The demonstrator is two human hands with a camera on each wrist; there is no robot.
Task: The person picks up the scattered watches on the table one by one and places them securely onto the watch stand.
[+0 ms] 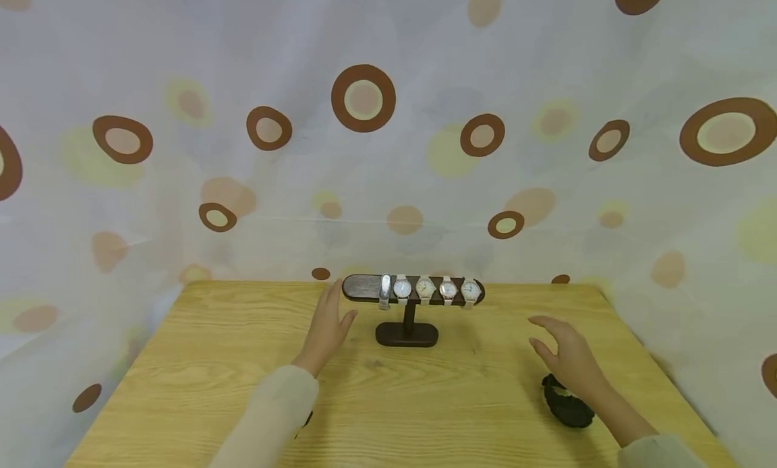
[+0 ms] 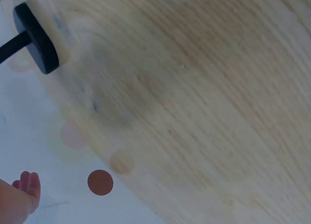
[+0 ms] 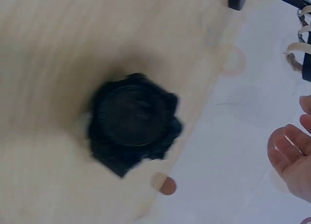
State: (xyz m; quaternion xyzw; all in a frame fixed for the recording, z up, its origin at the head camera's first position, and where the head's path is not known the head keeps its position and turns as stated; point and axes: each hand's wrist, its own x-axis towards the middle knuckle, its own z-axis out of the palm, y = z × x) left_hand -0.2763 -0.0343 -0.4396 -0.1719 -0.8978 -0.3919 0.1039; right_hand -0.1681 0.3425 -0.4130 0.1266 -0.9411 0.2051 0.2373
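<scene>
A dark watch stand point(image 1: 409, 319) holds several watches with pale straps along its crossbar, beside a slim silver-grey band point(image 1: 385, 291) at their left. The bar's left end bears nothing. My left hand point(image 1: 326, 323) is at that left end with fingers extended and thumb apart; whether a fingertip touches the bar I cannot tell. In the left wrist view, the same hand point(image 2: 22, 197) appears near the lower left corner, holding nothing. To the right of the stand, my right hand point(image 1: 570, 357) hovers with its fingers loosely bent and nothing in them.
Below my right hand a black, ragged-edged round object point(image 3: 133, 117) lies on the wooden table point(image 1: 425, 400); its kind is unclear. A small dark bit point(image 1: 306, 419) shows beside my left sleeve. Pale sheeting point(image 1: 413, 178) with brown circles surrounds the table at the back and sides.
</scene>
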